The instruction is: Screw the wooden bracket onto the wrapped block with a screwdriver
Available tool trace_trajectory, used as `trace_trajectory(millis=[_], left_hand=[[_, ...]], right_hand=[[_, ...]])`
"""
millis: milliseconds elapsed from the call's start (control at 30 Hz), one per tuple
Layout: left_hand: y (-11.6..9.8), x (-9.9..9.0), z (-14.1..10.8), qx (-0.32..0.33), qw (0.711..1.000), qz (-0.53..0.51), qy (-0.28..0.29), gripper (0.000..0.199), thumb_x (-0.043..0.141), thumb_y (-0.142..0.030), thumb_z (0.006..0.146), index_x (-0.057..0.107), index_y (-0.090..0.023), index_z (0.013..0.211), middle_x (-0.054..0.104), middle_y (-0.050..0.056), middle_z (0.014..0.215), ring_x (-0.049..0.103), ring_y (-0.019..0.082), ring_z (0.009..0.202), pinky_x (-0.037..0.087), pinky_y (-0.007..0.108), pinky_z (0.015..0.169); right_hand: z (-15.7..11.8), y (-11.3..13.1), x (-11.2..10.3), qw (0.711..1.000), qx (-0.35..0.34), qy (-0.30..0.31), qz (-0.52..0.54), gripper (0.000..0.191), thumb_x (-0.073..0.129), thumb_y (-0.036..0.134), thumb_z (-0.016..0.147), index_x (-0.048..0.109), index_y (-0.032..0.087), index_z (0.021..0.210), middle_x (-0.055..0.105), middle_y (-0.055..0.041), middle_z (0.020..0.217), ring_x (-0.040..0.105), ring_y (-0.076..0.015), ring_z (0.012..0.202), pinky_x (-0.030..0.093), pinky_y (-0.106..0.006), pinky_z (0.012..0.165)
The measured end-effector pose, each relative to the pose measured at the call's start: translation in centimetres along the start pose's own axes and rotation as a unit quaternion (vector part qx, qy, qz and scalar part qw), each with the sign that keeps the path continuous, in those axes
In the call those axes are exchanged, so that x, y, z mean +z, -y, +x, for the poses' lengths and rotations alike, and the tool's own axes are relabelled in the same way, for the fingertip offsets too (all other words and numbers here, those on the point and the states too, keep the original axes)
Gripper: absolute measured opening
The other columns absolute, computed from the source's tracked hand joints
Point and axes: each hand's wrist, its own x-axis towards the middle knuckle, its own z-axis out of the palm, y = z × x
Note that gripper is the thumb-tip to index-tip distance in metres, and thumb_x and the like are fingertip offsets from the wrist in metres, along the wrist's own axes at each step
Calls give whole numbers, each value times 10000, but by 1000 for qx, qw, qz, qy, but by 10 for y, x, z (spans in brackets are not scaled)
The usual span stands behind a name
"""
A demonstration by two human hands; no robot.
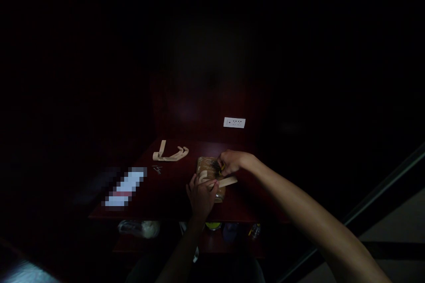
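A pale wooden strip with a curved end lies across a brown block that looks wrapped in clear film or tape. My left hand presses on the strip near the middle, fingers closed about it, over the front part of the block. My right hand is closed at the block's far right edge. It grips a small tool of which a yellow part and a dark part show; its kind is hidden by the fingers and the gloom. Farther left on the dark red table lie more pale wooden hook-shaped pieces.
Several thin nails or screws lie left of the block. A blurred-out bright rectangle is at the table's left side. A white socket plate is on the wall behind. Beneath, a shelf holds a plastic-wrapped bundle and a green round item.
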Motion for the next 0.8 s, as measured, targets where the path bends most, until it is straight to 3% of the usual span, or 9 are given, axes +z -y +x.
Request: trace_trajectory(millis=[267, 433, 800], left_hand=[[-5, -1, 2, -33, 999, 15, 12, 212, 611, -419, 779, 748, -319, 907, 602, 75, 1237, 396, 292, 1269, 267, 532, 1061], [-5, 0, 0, -37, 999, 17, 8, 217, 603, -423, 784, 740, -338, 929, 600, 72, 1245, 383, 292, 1283, 274, 533, 1055], [-6, 3, -1, -42, 999, 18, 2, 235, 613, -454, 779, 737, -337, 941, 596, 86, 1250, 378, 298, 1283, 264, 571, 1046]], right_hand=[[-4, 6, 0, 1000, 14, 7, 4, 348, 689, 304, 661, 685, 169, 981, 701, -16, 789, 615, -147, 680, 379, -211, 567], [-4, 7, -2, 999, 4, 24, 39, 297, 650, 253, 684, 675, 160, 965, 677, 9, 665, 595, -124, 602, 380, -199, 554], [1, 5, -6, 996, -2, 39, 75, 236, 644, 217, 688, 656, 139, 911, 652, 6, 644, 589, -115, 593, 384, -183, 549]])
